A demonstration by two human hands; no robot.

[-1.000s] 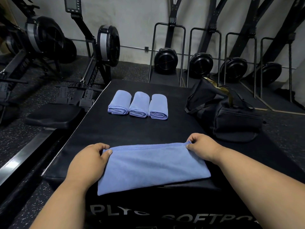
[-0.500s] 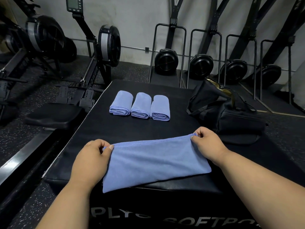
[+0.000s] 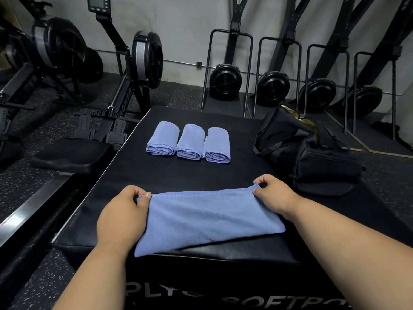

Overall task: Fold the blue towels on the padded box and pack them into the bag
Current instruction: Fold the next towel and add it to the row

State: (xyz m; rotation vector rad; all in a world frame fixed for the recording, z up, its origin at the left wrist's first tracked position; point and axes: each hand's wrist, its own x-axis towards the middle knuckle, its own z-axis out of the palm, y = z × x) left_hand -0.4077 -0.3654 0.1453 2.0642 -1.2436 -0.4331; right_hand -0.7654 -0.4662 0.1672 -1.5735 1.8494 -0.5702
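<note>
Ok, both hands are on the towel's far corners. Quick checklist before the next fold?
1. Left hand pinches the far left corner of the towel: ok.
2. Right hand pinches the far right corner: ok.
3. Towel lies square on the padded box: not ok, near left corner overhangs the front edge.
4. Three folded towels clear of the fold: ok.
5. Bag open for packing: cannot tell.

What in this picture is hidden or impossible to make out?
Head view, the only one:
- Inside of the black bag: hidden by its own walls.
- Lettering on the padded box front: cut off by the bottom edge.
- Towel corners: covered by the left hand and right hand.
- Rower's monitor screen: too dark, cropped.
</note>
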